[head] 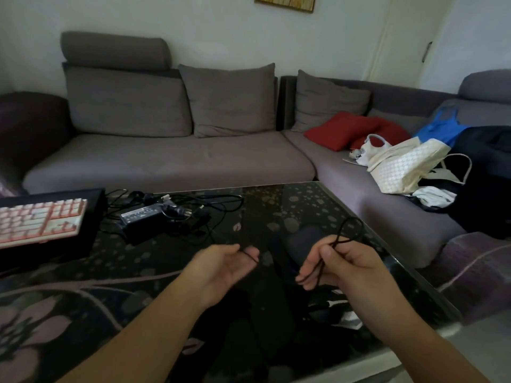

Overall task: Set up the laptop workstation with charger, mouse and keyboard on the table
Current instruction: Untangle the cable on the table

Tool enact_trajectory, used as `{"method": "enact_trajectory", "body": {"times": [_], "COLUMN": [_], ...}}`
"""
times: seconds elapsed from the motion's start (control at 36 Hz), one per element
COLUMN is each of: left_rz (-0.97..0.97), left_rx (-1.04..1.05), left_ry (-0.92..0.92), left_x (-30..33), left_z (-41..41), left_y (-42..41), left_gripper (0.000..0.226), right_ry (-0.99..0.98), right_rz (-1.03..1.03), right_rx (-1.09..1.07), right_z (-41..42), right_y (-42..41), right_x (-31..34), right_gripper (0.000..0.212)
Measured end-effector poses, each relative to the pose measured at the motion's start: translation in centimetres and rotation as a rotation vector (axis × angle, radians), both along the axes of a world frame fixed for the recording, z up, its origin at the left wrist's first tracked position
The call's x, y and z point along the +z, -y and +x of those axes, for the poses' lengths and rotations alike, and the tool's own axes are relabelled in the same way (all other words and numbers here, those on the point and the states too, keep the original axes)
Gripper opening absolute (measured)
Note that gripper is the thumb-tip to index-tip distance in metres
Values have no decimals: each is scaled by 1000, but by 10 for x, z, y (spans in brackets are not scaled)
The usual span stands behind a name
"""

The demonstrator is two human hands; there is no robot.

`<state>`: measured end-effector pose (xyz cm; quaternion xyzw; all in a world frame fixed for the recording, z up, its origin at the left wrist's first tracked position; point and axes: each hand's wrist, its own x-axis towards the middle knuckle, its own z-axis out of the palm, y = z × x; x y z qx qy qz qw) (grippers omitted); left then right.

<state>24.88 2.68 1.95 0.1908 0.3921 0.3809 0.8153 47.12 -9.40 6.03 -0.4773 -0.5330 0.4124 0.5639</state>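
Note:
A thin black cable (349,227) loops up above the dark glass table (326,205). My right hand (338,265) grips this cable, with a loop sticking out above the fingers. My left hand (225,265) is palm up beside it, and the cable's other strand passes between its thumb and fingertips. A black charger brick (143,215) with tangled cords lies further back on the table. A pink and white keyboard (38,221) rests on a closed black laptop (91,201) at the left edge. A dark mouse-like shape (302,241) lies between my hands, blurred.
A grey corner sofa (171,158) wraps round the table's far and right sides. Red cushions (341,128), white bags (406,164) and a blue bag (442,128) lie on its right part. Dark clothing (486,175) is piled at far right.

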Motion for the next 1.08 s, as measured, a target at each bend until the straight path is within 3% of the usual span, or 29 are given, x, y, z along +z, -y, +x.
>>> {"method": "enact_trajectory", "body": {"times": [0.08, 0.31, 0.36, 0.44, 0.5, 0.58, 0.67, 0.72, 0.81, 0.89, 0.97, 1.08], "left_rz": [65, 244, 389, 699, 878, 1110, 1283, 1266, 1172, 1337, 1408, 1252], "left_rx": [216, 458, 348, 15, -203, -461, -518, -437, -260, -236, -245, -292], "left_ry": [0, -233, -427, -653, -727, -862, -979, -921, -670, -739, -813, -805], "left_x": [8, 41, 48, 56, 57, 55, 52, 49, 46, 45, 44, 39], "left_z": [-2, -31, -28, -6, 14, 39, 49, 49, 46, 50, 57, 45], "left_y": [-22, -52, -42, -12, 4, 16, 24, 24, 24, 29, 38, 30], "left_gripper": [16, 15, 19, 23, 24, 27, 28, 32, 35, 29, 24, 29], "right_ry": [13, -19, -53, -41, 26, 252, 419, 393, 141, -158, 15, 65], "right_rz": [-17, -43, -52, -38, -18, 31, 30, -45, -186, -229, -159, -94], "right_rx": [-55, -462, -518, -477, -360, -61, 102, 149, 230, 387, 281, 95], "right_z": [20, 79, 83, 64, 43, 20, 11, 14, 23, 20, 11, 18], "right_y": [0, -17, -23, -35, -42, -48, -49, -45, -36, -26, -25, -27], "right_x": [-7, -28, -28, -18, -11, -12, -17, -14, -11, -8, -9, -13], "right_gripper": [29, 29, 29, 25, 25, 46, 46, 34, 33, 36, 21, 23]}}
